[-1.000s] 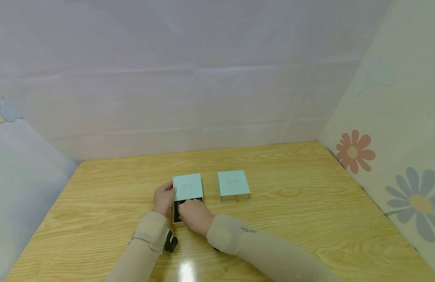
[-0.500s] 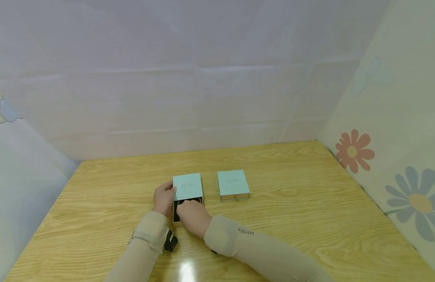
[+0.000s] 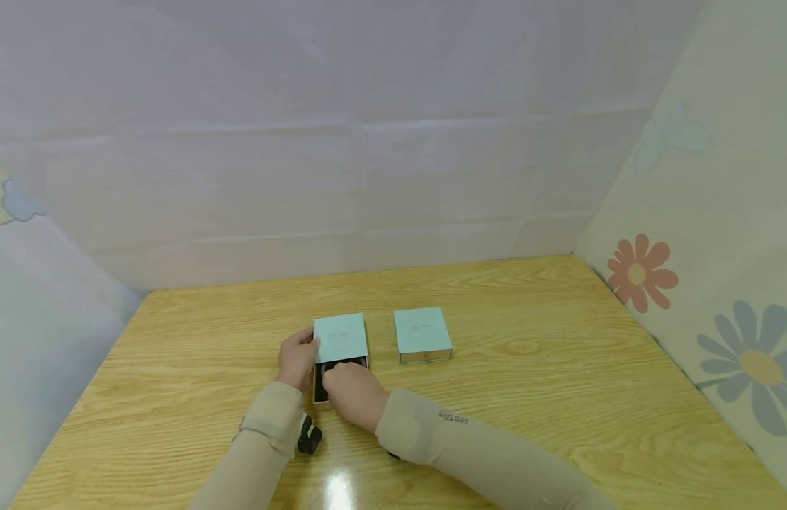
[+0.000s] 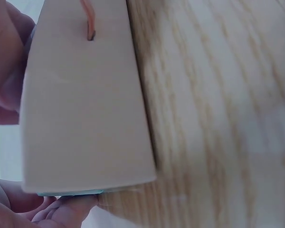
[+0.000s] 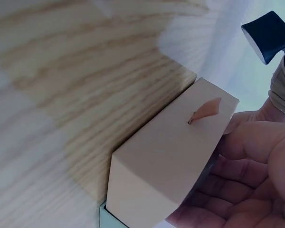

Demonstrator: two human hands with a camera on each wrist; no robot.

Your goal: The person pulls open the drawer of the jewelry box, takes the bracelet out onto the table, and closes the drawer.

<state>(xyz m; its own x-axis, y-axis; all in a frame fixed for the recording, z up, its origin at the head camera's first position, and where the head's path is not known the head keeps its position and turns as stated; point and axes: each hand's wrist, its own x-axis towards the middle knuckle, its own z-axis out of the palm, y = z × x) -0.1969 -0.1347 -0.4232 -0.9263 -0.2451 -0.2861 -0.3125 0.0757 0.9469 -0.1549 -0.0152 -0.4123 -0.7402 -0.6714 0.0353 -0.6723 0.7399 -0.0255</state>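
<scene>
My left hand (image 3: 295,360) holds the left side of a pale-blue slide-out box (image 3: 340,338), thumb near its top edge. The box's cream drawer (image 5: 161,161) is pulled partly out toward me, with an orange ribbon tab (image 5: 206,110) on its front. The drawer's inside (image 3: 319,388) is black, and something dark and curved shows near the sleeve's opening. My right hand (image 3: 355,395) reaches over the drawer's front wall with its fingers curled down inside. Whatever its fingertips touch is hidden. In the left wrist view, left fingers (image 4: 66,209) show beyond the drawer front.
A second pale-blue box (image 3: 422,331), closed, lies to the right on the wood-grain table (image 3: 559,368). A black wrist-camera mount (image 3: 309,435) sits beneath my left wrist. Pale cloth walls (image 3: 367,184) stand behind and at both sides.
My right hand has shifted very slightly inside the drawer. The left hand and both boxes have stayed where they were.
</scene>
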